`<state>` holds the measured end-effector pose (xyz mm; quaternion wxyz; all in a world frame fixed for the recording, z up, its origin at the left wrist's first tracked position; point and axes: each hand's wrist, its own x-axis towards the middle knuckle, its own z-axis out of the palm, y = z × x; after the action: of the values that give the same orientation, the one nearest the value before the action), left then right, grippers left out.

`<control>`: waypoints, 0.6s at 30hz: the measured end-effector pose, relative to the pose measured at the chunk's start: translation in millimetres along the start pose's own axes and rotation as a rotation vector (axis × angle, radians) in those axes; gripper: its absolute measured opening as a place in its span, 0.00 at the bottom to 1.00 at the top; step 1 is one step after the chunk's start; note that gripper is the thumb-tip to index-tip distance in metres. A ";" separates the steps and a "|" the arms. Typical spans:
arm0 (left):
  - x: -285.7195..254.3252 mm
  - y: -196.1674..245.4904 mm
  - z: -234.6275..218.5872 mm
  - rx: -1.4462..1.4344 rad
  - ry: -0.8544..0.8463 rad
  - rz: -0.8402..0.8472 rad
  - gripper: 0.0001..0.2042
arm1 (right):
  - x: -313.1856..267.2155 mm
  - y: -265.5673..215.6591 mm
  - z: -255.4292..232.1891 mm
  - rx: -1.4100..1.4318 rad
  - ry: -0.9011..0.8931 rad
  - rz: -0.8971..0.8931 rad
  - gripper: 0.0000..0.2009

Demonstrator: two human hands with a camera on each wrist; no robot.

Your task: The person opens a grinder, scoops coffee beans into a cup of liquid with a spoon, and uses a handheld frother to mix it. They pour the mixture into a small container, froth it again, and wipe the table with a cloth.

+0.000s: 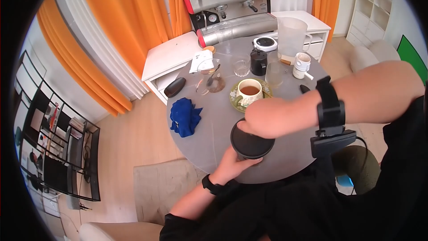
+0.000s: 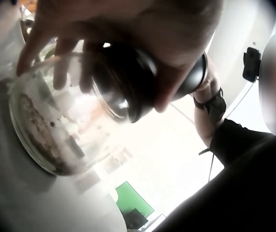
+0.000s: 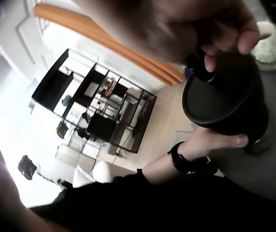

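Note:
A black round-topped container (image 1: 252, 143) stands at the table's near edge. Its lower part, in the left wrist view, is a clear glass jar (image 2: 56, 116) with brownish contents at the bottom. My left hand (image 1: 232, 164) grips its side, the thumb showing in the right wrist view below the black top (image 3: 215, 104). Above that top, my right hand (image 1: 278, 117) has its fingers curled round a small black knob (image 3: 202, 70). Just beyond my right hand, a cup of brown liquid (image 1: 250, 90) sits on a green patterned saucer (image 1: 233, 97).
A blue cloth (image 1: 184, 117) and a dark oblong case (image 1: 175, 87) lie at the left. Farther back are a glass carafe (image 1: 210, 82), a black pitcher (image 1: 258, 63), a translucent jug (image 1: 291, 38), stacked cups (image 1: 302, 65) and an espresso machine (image 1: 232, 9).

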<state>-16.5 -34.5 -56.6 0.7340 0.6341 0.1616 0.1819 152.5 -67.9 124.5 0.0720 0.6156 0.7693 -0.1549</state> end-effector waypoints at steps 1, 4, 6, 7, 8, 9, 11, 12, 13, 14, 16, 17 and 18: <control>0.3 -4.3 -1.5 0.000 0.001 -0.002 0.26 | 2.6 0.8 -3.9 0.048 -0.189 0.082 0.10; 7.3 -3.9 -8.0 0.080 -0.009 0.055 0.27 | -7.0 -2.8 -4.6 0.330 -0.154 0.321 0.24; 14.9 9.9 -20.9 0.197 -0.151 -0.027 0.30 | -14.6 1.0 -1.1 0.475 -0.133 0.446 0.32; 20.6 12.9 -26.0 0.198 -0.153 -0.022 0.30 | -19.2 7.0 1.3 0.258 0.065 0.203 0.28; 25.9 14.6 -31.6 0.209 -0.214 -0.023 0.32 | -22.3 12.2 3.5 0.039 0.256 -0.044 0.24; 30.4 18.2 -37.3 0.221 -0.273 -0.025 0.34 | -22.4 19.6 2.4 0.036 0.258 -0.045 0.24; 37.7 28.7 -44.3 0.166 -0.319 -0.108 0.36 | -19.7 36.4 -1.9 -0.413 0.399 -0.844 0.17; 42.3 30.2 -47.1 0.194 -0.365 -0.109 0.37 | -19.6 37.0 1.0 -0.462 0.396 -0.778 0.13; 46.1 33.1 -49.2 0.222 -0.413 -0.113 0.38 | -17.5 40.5 0.6 -0.463 0.398 -0.781 0.13; 49.2 37.8 -50.8 0.256 -0.422 -0.190 0.40 | -14.9 45.5 -0.6 -0.420 0.354 -0.759 0.12; 50.7 34.8 -52.8 0.231 -0.421 -0.161 0.40 | -10.6 48.5 -1.2 -0.377 0.310 -0.734 0.12; 51.9 32.6 -53.0 0.204 -0.420 -0.132 0.40 | -7.6 49.6 0.2 -0.358 0.314 -0.735 0.12; 51.5 31.8 -51.8 0.201 -0.423 -0.132 0.40 | -6.6 49.9 1.1 -0.338 0.315 -0.736 0.13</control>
<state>2.7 39.1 -32.9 0.6949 0.7161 0.0628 -0.0204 202.3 -64.7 118.0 -0.0066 0.2961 0.9536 0.0537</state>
